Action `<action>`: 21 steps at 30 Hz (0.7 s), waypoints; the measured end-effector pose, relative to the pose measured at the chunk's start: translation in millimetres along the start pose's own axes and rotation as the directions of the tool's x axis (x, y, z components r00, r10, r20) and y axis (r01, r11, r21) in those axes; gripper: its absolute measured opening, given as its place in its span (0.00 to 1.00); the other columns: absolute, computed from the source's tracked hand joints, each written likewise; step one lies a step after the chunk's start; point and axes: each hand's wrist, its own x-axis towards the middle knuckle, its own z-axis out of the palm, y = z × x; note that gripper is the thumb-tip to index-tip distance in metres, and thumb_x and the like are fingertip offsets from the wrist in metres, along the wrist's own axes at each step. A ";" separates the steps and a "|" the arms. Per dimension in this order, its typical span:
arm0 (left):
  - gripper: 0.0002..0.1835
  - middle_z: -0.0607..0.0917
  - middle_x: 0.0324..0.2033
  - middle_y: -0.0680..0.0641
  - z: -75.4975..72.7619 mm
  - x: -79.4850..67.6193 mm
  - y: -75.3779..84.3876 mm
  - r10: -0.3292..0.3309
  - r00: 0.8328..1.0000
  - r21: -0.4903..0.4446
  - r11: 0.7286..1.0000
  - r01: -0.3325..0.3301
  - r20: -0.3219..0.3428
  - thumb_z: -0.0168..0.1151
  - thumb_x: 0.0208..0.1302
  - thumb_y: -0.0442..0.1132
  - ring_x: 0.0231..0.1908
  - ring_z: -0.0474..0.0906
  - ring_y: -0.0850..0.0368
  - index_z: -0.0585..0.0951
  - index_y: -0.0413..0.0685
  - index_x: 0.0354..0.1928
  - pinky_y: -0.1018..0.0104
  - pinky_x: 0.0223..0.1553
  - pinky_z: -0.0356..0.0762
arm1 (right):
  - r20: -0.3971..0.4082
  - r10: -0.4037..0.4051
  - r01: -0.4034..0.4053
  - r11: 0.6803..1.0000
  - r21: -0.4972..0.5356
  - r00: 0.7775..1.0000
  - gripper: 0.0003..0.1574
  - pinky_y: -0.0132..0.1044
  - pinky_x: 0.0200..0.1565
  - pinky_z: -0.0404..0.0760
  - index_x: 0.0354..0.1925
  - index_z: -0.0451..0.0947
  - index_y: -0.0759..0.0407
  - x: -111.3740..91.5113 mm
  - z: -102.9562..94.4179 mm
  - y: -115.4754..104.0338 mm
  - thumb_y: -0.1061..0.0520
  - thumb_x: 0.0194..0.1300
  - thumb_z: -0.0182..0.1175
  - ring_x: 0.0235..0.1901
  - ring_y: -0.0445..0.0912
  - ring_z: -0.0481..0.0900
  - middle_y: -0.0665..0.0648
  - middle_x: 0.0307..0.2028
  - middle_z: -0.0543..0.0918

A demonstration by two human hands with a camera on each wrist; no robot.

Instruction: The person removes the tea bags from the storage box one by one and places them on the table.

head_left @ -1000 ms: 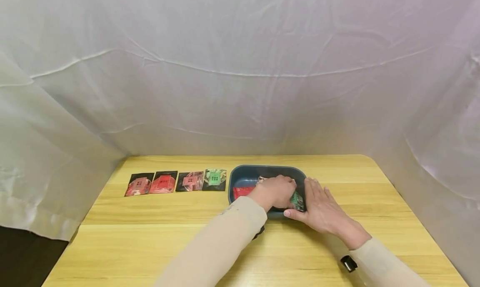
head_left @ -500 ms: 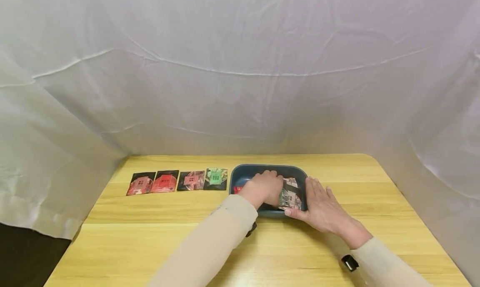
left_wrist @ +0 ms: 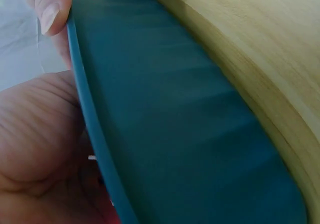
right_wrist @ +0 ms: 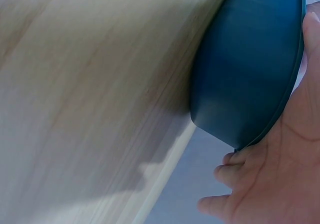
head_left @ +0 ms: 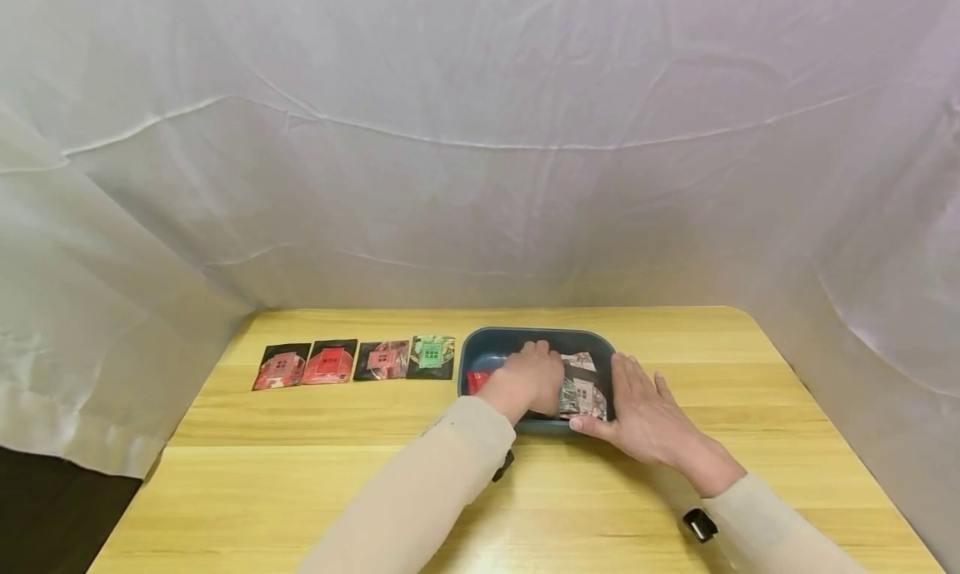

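A dark blue plastic basin [head_left: 468, 349] stands on the table with several small sachets inside. My left hand [head_left: 528, 378] reaches down into its middle, knuckles up and fingertips hidden; I cannot tell whether they hold a sachet. Left of that hand a red sachet [head_left: 478, 381] shows. To its right lie a green sachet [head_left: 568, 397] and a pale-and-black one [head_left: 585, 397], overlapping. My right hand [head_left: 648, 420] rests against the basin's right end, fingers straight along the rim and thumb at the front corner. The left wrist view mostly shows the basin's outer wall [left_wrist: 165, 114].
A row of several sachets lies flat left of the basin: a dark-pink one [head_left: 282, 366], a red one [head_left: 329, 361], another pink one [head_left: 381, 360] and a green one [head_left: 431, 356]. Pale cloth [head_left: 480, 224] hangs behind and beside the wooden table [head_left: 300, 482].
My left hand has shifted left inside the basin, from over the right-hand sachets to the middle, uncovering the pale-and-black sachet. My right hand has stayed at the rim.
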 end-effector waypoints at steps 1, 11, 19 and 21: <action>0.39 0.73 0.64 0.44 -0.6 -0.6 0.1 -0.005 1.000 -0.005 1.000 0.005 -0.004 0.70 0.65 0.54 0.63 0.70 0.49 0.73 0.44 0.73 0.55 0.63 0.78 | -0.001 0.000 0.000 1.000 -0.001 1.000 0.82 0.78 0.74 0.48 0.80 0.43 0.78 0.0 0.1 0.0 0.13 0.63 0.54 0.80 0.73 0.50 0.79 0.80 0.50; 0.51 0.71 0.62 0.44 -7.2 -11.6 -8.7 -0.014 0.995 0.024 1.000 0.016 -0.101 0.78 0.54 0.66 0.61 0.66 0.49 0.69 0.44 0.72 0.56 0.62 0.75 | 0.001 0.002 -0.002 1.000 0.007 1.000 0.82 0.79 0.73 0.48 0.80 0.43 0.78 0.7 0.5 0.6 0.14 0.62 0.54 0.79 0.73 0.51 0.79 0.80 0.50; 0.54 0.68 0.69 0.42 -11.5 -20.4 -18.7 -0.006 0.995 0.008 1.000 0.007 -0.104 0.77 0.56 0.65 0.69 0.64 0.47 0.65 0.45 0.76 0.53 0.71 0.69 | -0.006 0.001 -0.001 1.000 0.004 1.000 0.82 0.79 0.73 0.48 0.80 0.43 0.77 0.0 1.1 0.2 0.14 0.63 0.54 0.79 0.73 0.51 0.79 0.80 0.50; 0.54 0.68 0.69 0.42 -13.8 -24.7 -24.1 -0.001 0.994 -0.012 1.000 -0.001 -0.105 0.77 0.56 0.64 0.69 0.63 0.46 0.64 0.44 0.76 0.52 0.72 0.68 | -0.011 0.001 -0.001 1.000 -0.001 1.000 0.82 0.79 0.73 0.48 0.80 0.43 0.77 -0.4 0.9 -0.2 0.14 0.63 0.54 0.79 0.74 0.52 0.79 0.80 0.51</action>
